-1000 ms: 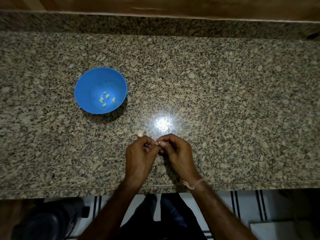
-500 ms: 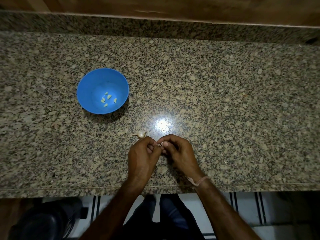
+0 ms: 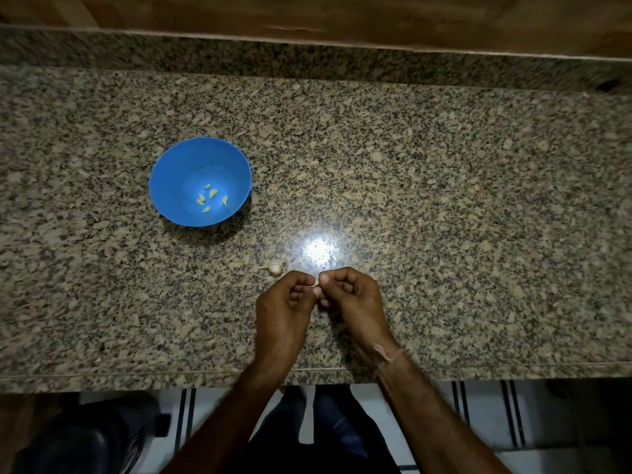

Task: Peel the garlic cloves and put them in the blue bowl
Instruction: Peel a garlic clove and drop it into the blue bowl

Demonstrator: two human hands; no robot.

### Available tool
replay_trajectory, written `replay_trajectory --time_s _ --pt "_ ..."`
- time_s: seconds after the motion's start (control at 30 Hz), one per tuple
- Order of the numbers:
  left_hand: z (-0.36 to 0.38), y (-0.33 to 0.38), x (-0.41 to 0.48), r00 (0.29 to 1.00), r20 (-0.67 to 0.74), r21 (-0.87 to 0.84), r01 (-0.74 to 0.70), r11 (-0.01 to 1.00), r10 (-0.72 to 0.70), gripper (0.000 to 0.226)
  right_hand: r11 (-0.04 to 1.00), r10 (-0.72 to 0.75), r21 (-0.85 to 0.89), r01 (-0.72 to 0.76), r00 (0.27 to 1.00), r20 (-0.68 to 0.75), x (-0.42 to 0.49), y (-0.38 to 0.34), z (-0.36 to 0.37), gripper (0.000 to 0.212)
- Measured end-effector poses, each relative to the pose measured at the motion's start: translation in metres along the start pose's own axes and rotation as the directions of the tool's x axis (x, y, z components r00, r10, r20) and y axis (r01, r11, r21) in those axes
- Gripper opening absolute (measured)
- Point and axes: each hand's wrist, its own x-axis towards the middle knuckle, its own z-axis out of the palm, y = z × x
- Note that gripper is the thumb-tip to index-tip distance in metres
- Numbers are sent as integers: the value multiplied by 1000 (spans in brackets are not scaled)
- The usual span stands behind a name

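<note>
A blue bowl stands on the granite counter at the left, with several pale peeled cloves on its bottom. Near the counter's front edge my left hand and my right hand meet fingertip to fingertip. Between them they pinch a small garlic clove, mostly hidden by the fingers. Part of a garlic bulb with a thin stem lies on the counter just beyond my left hand, apart from it.
The speckled granite counter runs wide to the right, with a raised granite ledge and a wooden panel at the back. A bright lamp glare sits just beyond my hands. Striped floor and dark shapes show below the front edge.
My hands have stayed in place, working the clove between the fingertips. The bowl and the bulb have not moved.
</note>
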Motion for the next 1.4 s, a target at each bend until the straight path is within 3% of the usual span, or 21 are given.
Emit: replay_trajectory --time_s 0.13,0.23,0.37,0.43,0.53,0.6,0.67,0.77,0.87,0.93,1.1,1.2,1.4 --pt "-7 0 1 965 44 209 -263 942 260 11 995 -70 -63 72 997 22 -2 -1 -4 25" --pt "-10 0 2 947 62 251 -321 913 316 9 951 -174 -250 179 984 44 -2 -7 -9 23" --pt "-13 3 0 974 99 117 -212 970 201 12 896 -216 -381 226 974 71 -1 -9 -14 22" --pt "-12 3 2 992 113 -40 -45 998 49 15 899 -214 -373 229 973 82 -2 -8 -14 22" --pt "-8 -1 5 970 185 -286 204 936 -154 16 897 -236 -364 251 968 86 -2 -5 -16 15" --pt "-7 -4 5 961 184 -316 255 914 -205 17 905 -239 -343 252 968 81 -2 -3 -17 11" --pt "-6 -6 5 973 111 -225 223 948 -203 20 918 -228 -318 235 972 60 -1 0 -19 6" --pt "-2 -8 6 992 -41 71 124 990 -121 26 970 -141 -198 141 990 13 -2 4 -21 3" --pt "0 -12 7 998 -48 216 42 975 -32 20 992 -67 -106 67 998 6 -2 6 -20 11" --pt "0 -12 5 999 -35 248 -14 969 23 13 997 -42 -68 41 999 -7 -2 7 -20 15" --pt "5 -9 -5 994 -46 308 -83 948 102 20 999 -17 -47 15 999 -34 -4 10 -19 9" --pt "8 -6 -9 989 24 193 -150 970 148 18 1000 -12 -19 12 1000 -28 -5 8 -16 6" --pt "3 -10 -4 992 -28 220 -115 969 125 10 999 -24 -27 25 999 34 -9 6 -11 12"
